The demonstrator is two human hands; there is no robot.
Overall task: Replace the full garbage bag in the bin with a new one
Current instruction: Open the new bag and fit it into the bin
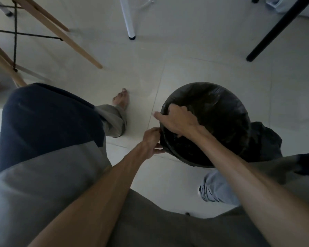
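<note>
Both hands' fingers (169,107) grip glossy black bag (221,111) over round bin (175,154) rim.

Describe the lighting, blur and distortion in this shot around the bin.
Head view: dim and flat, no glare; the black bag lining the bin loses its folds in the dark. Both hands, left and right, at the rim are slightly soft. The wide lens bends the chair legs outward near the edges, and the knee looms large.
</note>
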